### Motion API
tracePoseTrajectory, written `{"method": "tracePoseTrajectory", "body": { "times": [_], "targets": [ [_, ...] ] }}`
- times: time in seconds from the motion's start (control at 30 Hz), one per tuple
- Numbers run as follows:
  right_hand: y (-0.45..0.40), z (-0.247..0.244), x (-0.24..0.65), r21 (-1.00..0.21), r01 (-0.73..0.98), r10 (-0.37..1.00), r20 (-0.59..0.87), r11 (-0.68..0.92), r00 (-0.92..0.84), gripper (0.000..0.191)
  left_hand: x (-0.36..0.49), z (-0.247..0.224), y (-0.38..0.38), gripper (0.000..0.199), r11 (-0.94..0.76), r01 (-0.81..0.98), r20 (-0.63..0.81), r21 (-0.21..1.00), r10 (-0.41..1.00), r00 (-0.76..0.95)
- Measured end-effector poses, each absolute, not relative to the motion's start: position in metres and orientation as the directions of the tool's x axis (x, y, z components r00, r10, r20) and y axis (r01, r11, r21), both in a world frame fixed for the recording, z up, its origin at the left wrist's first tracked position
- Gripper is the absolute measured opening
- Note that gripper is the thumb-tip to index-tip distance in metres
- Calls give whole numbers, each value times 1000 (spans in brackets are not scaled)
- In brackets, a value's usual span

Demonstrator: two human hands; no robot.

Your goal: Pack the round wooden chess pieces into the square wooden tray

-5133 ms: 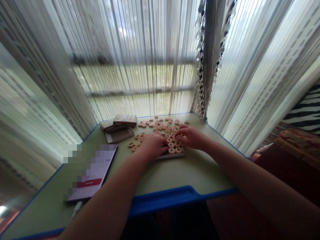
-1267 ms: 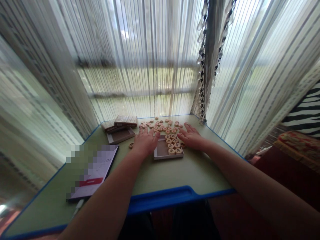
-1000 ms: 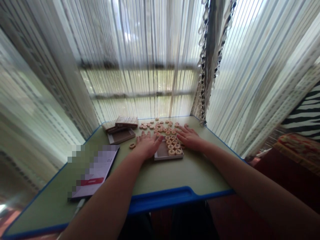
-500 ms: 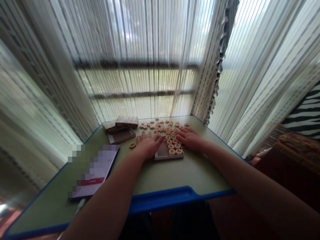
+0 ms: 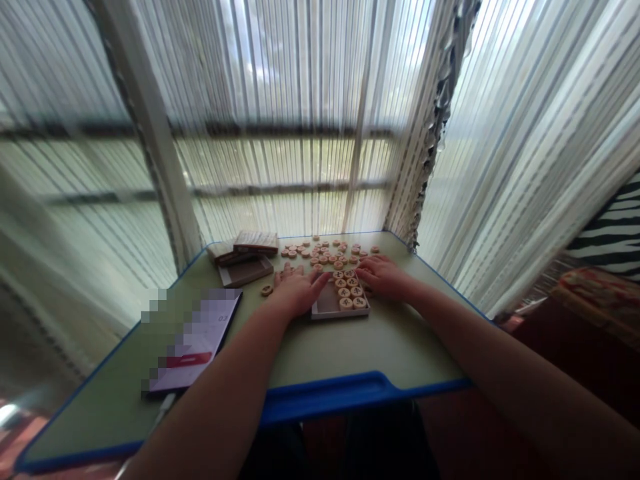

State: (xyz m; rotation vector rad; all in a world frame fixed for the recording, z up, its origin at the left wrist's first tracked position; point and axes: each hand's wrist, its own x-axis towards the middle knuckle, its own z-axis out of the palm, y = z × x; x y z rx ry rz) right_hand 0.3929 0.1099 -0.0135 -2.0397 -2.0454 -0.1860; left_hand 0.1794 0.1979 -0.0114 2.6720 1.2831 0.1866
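The person's left hand (image 5: 299, 293) lay flat and wide open on the table, near the middle of the frame. Its pointing finger reached over the left side of a shallow tray (image 5: 325, 305). The right hand (image 5: 383, 277) was open too, with its fingers close together, and it lay at the top right corner of the tray. Neither hand seemed to hold anything, but I can't tell if a piece was hidden under the fingers.

Round wooden game pieces (image 5: 325, 255) with dark marks lay in a loose bunch just above the tray. Other pieces (image 5: 347, 293) sat in rows inside the tray, on its right side. One lone piece (image 5: 267, 290) lay just left of the left hand.

Flat boxes (image 5: 253, 241) and a brown box (image 5: 246, 272) sat at the far left of the pieces. A phone (image 5: 193, 340) with a blurred screen lay lower left on the green table (image 5: 320, 397), which had a blue edge. Thin striped curtains (image 5: 300, 80) hung behind it.
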Motion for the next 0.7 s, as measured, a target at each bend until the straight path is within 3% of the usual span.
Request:
{"method": "tracePoseTrajectory", "body": {
  "times": [0.27, 0.5, 0.7],
  "targets": [
    [109, -14, 396, -74, 997, 956, 293, 20, 2, 29, 180, -12, 198, 67, -637, 747, 64, 190, 767, 638],
    [110, -17, 397, -98, 993, 935, 355, 62, -23, 37, 182, -14, 199, 59, -672, 721, 87, 166, 739, 669],
    [111, -19, 400, -108, 986, 936, 343, 126, -82, 31, 182, -13, 198, 58, -685, 711, 87, 159, 727, 681]
  ]
}}
